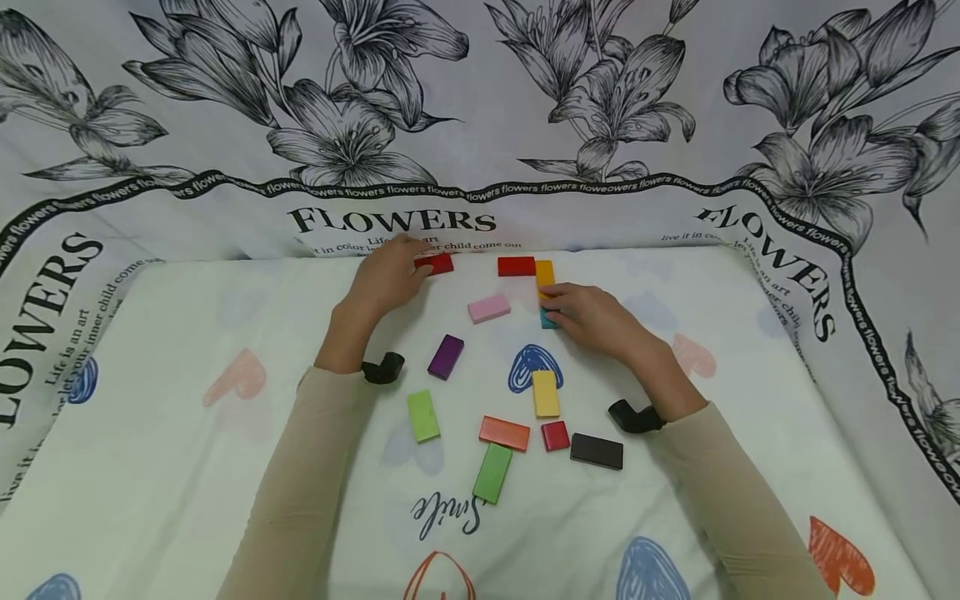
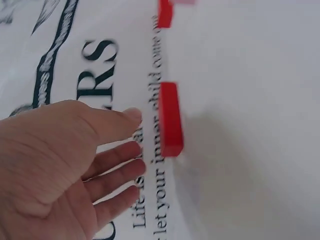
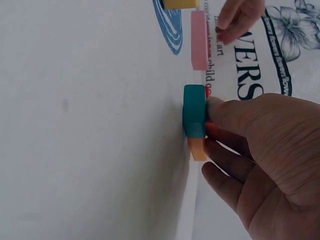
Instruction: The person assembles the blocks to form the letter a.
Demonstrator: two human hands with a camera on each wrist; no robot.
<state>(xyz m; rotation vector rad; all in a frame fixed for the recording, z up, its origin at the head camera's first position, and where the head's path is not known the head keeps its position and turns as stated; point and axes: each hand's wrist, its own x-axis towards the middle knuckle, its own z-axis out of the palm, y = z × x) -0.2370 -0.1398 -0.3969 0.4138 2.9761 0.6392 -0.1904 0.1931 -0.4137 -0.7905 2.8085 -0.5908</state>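
My left hand (image 1: 386, 275) is at the back edge beside a red block (image 1: 439, 264). In the left wrist view its thumb and fingers (image 2: 115, 170) reach out loosely towards that red block (image 2: 171, 120), with nothing between them. Farther right, my right hand (image 1: 592, 317) has thumb and fingertips at a teal block (image 3: 194, 110), pinching it at its far end. The teal block stands end to end with an orange-yellow block (image 1: 544, 271), which is partly covered by the fingers. At that block's far end lies another red block (image 1: 516, 267), forming a corner.
Loose blocks lie nearer the body: pink (image 1: 489, 308), purple (image 1: 446, 357), lime (image 1: 423, 416), yellow (image 1: 546, 393), orange (image 1: 504, 433), green (image 1: 492, 473), small red (image 1: 556, 436) and black (image 1: 597, 451). A printed white cloth (image 1: 187, 467) covers the surface; a floral sheet (image 1: 480, 150) hangs behind.
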